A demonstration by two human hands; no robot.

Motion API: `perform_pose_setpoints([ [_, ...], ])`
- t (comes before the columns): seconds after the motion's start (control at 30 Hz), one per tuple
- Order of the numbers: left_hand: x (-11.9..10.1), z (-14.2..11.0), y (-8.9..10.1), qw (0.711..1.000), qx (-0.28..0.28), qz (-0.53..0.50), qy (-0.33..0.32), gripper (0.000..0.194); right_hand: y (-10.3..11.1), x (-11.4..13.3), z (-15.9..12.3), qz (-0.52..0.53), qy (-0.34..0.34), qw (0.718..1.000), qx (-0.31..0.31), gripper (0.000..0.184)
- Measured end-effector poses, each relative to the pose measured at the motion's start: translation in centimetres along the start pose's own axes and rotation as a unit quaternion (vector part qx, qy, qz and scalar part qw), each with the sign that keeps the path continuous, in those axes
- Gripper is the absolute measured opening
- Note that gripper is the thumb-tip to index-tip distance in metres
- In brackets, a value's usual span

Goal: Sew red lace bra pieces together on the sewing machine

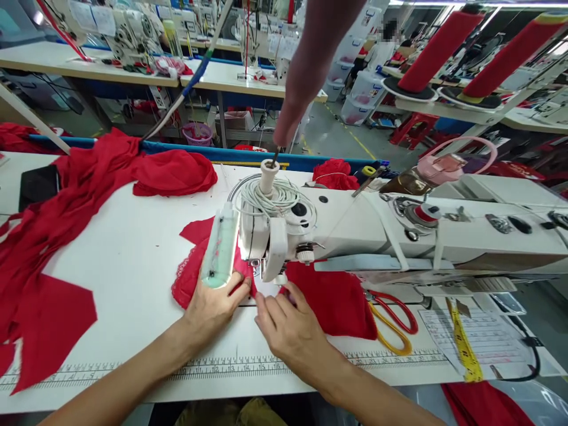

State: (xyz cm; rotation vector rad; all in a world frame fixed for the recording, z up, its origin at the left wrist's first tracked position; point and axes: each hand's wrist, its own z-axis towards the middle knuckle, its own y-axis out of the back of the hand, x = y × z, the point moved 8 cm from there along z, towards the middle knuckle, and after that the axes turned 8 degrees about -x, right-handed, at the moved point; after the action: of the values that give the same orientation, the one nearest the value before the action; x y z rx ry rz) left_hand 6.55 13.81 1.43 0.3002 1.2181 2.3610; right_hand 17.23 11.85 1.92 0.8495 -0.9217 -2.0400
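Observation:
My left hand (216,300) lies on a red lace-edged fabric piece (186,282), left of the sewing machine's needle area. Its thumb and forefinger are stretched across the cloth, while a clear greenish guard (222,245) covers other fingertips. Close to the presser foot, my right hand (288,322) has its fingers curled together. A small dark thing shows at those fingertips, too hidden to name. The white sewing machine head (275,242) stands just beyond both hands. Right of the needle, more red fabric (331,302) lies flat beside red-and-yellow scissors (393,319).
Red cloth (80,195) is heaped at left. A blurred skin-coloured shape (310,65) reaches down to the white post (268,176) on the machine. Red thread cones (437,53) stand upper right. A yellow tape measure (464,346) and written sheet (492,337) lie at right.

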Motion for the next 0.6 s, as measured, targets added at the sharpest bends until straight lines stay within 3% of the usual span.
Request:
perform_pose_setpoints([
  [0.13,0.6,-0.5,-0.5,0.998,0.031,-0.034,0.032,0.047,1.3,0.5,-0.9,0.016,-0.004,0.998,0.06,0.022],
  [0.23,0.9,-0.5,-0.6,0.997,0.048,-0.044,0.031,0.048,1.2,0.3,-0.7,0.155,-0.012,0.984,0.085,0.013],
  [0.37,1.5,-0.3,-0.4,0.991,0.065,-0.099,0.057,0.044,-0.2,-0.8,-0.2,0.274,-0.04,0.956,0.097,0.025],
  [0.6,0.1,-0.8,0.4,0.996,0.054,-0.066,0.032,0.037,-0.4,0.0,-0.9,0.262,-0.018,0.962,0.075,0.032],
])
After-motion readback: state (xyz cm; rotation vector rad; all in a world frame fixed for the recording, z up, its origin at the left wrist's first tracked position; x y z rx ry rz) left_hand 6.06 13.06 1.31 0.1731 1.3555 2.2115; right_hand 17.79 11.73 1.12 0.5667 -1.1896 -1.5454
